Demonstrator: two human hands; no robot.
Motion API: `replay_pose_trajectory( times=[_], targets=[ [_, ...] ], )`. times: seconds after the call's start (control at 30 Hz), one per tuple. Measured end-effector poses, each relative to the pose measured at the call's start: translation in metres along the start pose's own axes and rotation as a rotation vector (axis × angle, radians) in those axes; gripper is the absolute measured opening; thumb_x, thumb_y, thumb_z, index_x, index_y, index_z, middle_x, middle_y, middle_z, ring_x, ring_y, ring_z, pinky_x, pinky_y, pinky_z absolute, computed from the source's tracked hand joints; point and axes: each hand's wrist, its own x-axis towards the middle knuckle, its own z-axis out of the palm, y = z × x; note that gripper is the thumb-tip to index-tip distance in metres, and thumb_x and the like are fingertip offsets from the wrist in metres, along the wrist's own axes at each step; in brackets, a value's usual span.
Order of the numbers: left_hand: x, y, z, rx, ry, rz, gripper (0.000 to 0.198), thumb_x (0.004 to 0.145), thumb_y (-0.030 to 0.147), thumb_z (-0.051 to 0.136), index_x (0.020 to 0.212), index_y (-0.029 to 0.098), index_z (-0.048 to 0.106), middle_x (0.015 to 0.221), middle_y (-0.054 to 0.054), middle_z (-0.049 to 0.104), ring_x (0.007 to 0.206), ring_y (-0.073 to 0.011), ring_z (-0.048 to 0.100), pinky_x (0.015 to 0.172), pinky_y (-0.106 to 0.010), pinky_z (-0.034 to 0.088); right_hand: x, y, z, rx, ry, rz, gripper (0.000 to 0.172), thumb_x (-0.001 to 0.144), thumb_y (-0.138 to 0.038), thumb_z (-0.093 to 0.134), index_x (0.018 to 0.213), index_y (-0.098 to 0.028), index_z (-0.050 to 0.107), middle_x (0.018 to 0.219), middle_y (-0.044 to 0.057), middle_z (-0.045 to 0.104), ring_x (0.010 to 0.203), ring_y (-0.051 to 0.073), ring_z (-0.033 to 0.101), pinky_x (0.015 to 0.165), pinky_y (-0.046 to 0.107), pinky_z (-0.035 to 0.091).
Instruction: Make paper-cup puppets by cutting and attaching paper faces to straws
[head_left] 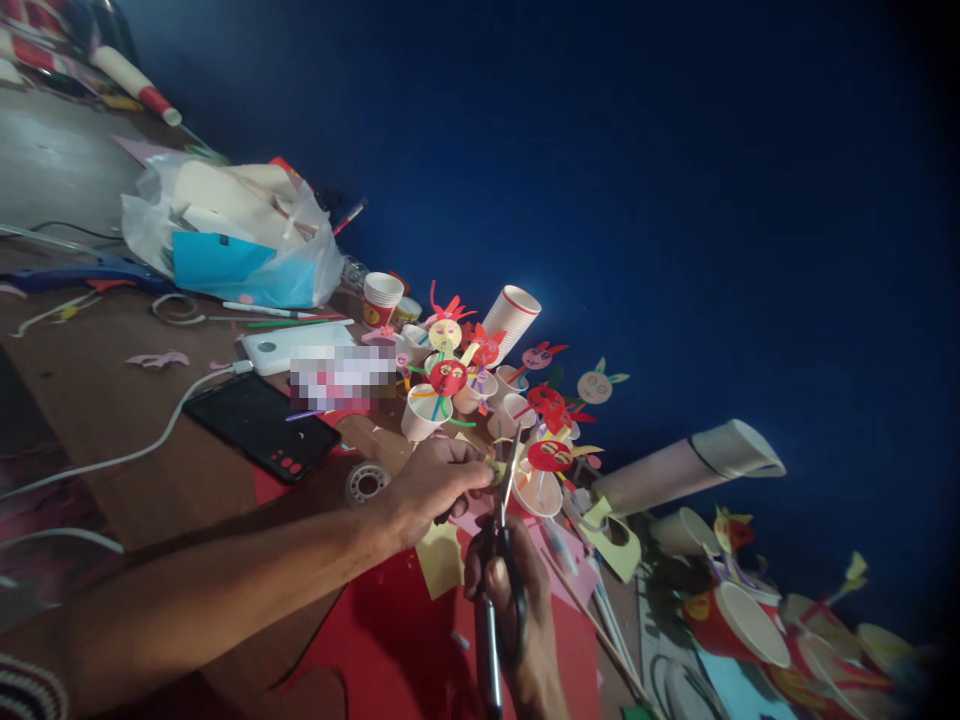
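Yellow piece: the paper scrap (496,468) is sitting just above the near part of the counter (112,400), caught at the tip of the left hand and meeting the blades of the scissors (502,535).
Left hand: the left hand (431,485) is reaching in from the left, its fingers (471,468) pressing together on the scrap's left edge.
Right hand: the right hand (525,620) is coming up from below, its fingers closing through and around the dark scissor loops. The blades are pointing upward and standing slightly apart at the scrap.
Handling: the scrap is looking very light, thin and floppy, and is likely bending or tearing easily. A pinch close to the blades is probably serving best, so the free part is not drooping. The scissors are looking stiff and are asking to be gripped by the loops.
Underneath: a red sheet (390,630) is lying below both hands.
Beyond the hands: paper cups (424,412) carrying coloured face discs are crowding together just past the scrap.
Left side: a dark phone (262,425) is lying flat near a white cable (150,445), and a plastic bag (225,235) is slumping further back.
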Motion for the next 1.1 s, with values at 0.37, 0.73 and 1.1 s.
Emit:
replay_pose_trajectory(
  times=[0.37, 0.73, 1.1],
  targets=[
    [0.004, 0.005, -0.011, 0.056, -0.076, 0.020, 0.010, 0.058, 0.023, 0.056, 0.056, 0.014, 0.052, 0.047, 0.005, 0.048, 0.034, -0.0040, 0.041, 0.034, -0.016, 0.024, 0.002, -0.003, -0.003, 0.002, -0.025, -0.008, 0.040, 0.074, -0.056, 0.058, 0.095, -0.021, 0.054, 0.057, -0.004, 0.049, 0.050, 0.009, 0.040, 0.046, 0.019, 0.034],
    [0.006, 0.014, -0.021, 0.148, -0.136, -0.021, 0.010, 0.060, 0.022, 0.058, 0.058, 0.013, 0.055, 0.046, 0.005, 0.051, 0.033, -0.0035, 0.039, 0.033, -0.016, 0.021, 0.002, 0.001, -0.003, 0.035, -0.052, 0.042, 0.040, 0.070, -0.056, 0.062, 0.087, -0.021, 0.052, 0.057, -0.006, 0.045, 0.048, 0.007, 0.036, 0.044, 0.017, 0.032],
    [0.004, 0.022, -0.026, 0.189, -0.178, -0.036, 0.006, 0.063, 0.018, 0.058, 0.060, 0.012, 0.057, 0.051, 0.003, 0.054, 0.037, -0.0036, 0.041, 0.037, -0.017, 0.028, 0.001, 0.005, -0.006, 0.081, -0.102, 0.065, 0.040, 0.071, -0.055, 0.063, 0.092, -0.021, 0.055, 0.058, -0.006, 0.044, 0.046, 0.007, 0.034, 0.042, 0.017, 0.031]
  ],
)
